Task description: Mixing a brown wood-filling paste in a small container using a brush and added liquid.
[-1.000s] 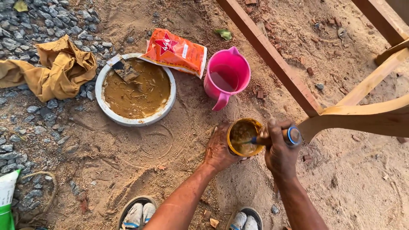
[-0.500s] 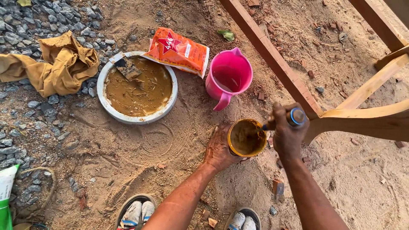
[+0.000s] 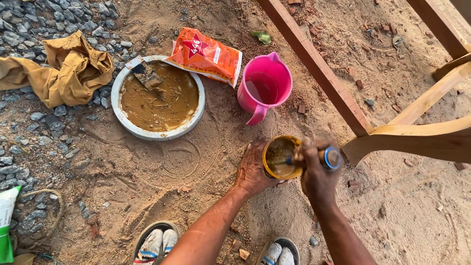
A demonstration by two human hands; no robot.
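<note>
Brimming yellow tin (image 3: pixel 281 157), brown paste inside

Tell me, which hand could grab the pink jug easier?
Probably the left hand. It sits on the side toward the pink jug and only steadies the small tin, while the right hand grips a tool handle.

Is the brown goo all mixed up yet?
Done: the big pan already holds smooth brown paste with a scraper in it. In hand: the left hand steadies a small tin while the right hand works a tool in it. Left: the wooden frame looks bare.
</note>
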